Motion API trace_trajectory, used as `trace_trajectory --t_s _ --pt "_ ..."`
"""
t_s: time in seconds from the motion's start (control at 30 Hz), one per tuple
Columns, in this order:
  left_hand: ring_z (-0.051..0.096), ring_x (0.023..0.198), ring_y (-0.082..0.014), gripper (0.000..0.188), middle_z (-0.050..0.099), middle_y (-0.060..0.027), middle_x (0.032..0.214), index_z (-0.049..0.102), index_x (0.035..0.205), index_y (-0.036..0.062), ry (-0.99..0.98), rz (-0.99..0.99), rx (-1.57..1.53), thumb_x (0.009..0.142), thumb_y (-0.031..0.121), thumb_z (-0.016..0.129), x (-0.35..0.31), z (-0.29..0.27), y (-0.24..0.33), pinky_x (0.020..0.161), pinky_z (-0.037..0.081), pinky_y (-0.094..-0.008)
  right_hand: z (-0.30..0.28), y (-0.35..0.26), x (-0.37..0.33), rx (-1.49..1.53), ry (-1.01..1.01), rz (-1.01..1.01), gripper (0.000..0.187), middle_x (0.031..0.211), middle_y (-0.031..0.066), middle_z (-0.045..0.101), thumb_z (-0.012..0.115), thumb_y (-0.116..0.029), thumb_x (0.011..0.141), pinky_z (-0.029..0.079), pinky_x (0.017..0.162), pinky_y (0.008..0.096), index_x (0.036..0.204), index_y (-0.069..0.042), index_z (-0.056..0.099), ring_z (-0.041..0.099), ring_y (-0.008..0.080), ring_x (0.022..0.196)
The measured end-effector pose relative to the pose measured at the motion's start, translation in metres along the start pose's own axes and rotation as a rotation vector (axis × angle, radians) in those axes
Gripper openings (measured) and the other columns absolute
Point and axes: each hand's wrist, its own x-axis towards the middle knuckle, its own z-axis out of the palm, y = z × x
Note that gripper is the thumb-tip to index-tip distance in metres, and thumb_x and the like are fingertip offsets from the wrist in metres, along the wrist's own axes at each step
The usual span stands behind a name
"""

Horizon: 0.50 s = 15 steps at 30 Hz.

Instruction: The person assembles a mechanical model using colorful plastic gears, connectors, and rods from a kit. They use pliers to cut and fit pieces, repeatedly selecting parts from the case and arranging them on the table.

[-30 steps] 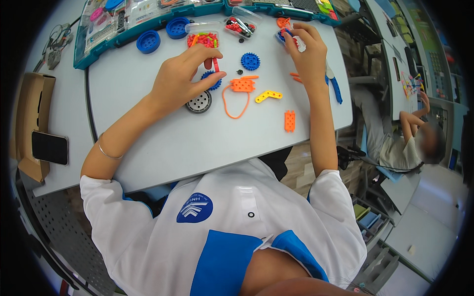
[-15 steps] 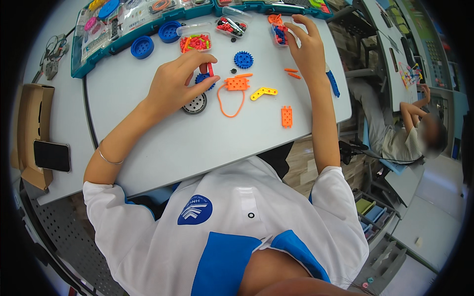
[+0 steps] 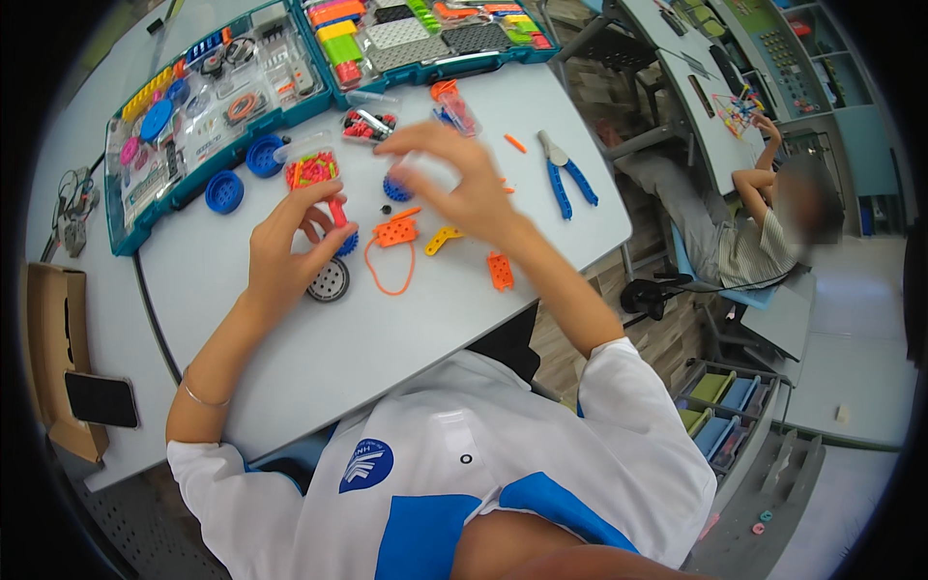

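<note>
The left hand point(image 3: 285, 242) pinches a red plastic strip point(image 3: 337, 212); the blurred right hand point(image 3: 469, 184) curls half-open, its hold unclear.

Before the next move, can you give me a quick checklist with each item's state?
1. Left hand has a grip on the red strip: ok, pinched between thumb and finger.
2. Right hand shows sharply: not ok, its fingers are blurred.
3. Right hand is free of parts: cannot tell, because of that blur.
4. Pliers are out of both hands: ok, lying on the table.
5. Yellow bracket is in plain view: ok, lying untouched.
</note>
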Motion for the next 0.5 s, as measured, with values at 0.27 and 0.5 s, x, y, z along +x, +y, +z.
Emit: trace_trajectory --t_s 0.27,0.5 --pt "0.066 0.075 -0.0150 0.065 0.070 -0.0099 0.093 0.051 0.131 0.0043 0.052 0.093 -0.037 0.076 0.007 0.085 -0.009 0.002 -0.005 0.062 0.051 -0.0259 0.031 -0.032 0.003 0.303 -0.120 0.247 0.011 0.094 0.0083 0.072 0.072 -0.005 0.087 0.053 0.081 0.0319 0.098 -0.003 0.074 0.069 0.0184 0.083" --pt "0.065 0.077 -0.0143 0.063 0.069 -0.0077 0.097 0.049 0.134 0.0053 -0.030 0.058 0.075 0.080 0.005 0.081 -0.004 0.002 -0.002 0.065 0.051 -0.0270 -0.119 0.093 0.068 -0.535 0.463 -0.067 0.018 0.091 0.0063 0.069 0.072 0.001 0.081 0.052 0.072 0.0289 0.093 -0.010 0.078 0.067 0.0171 0.080"
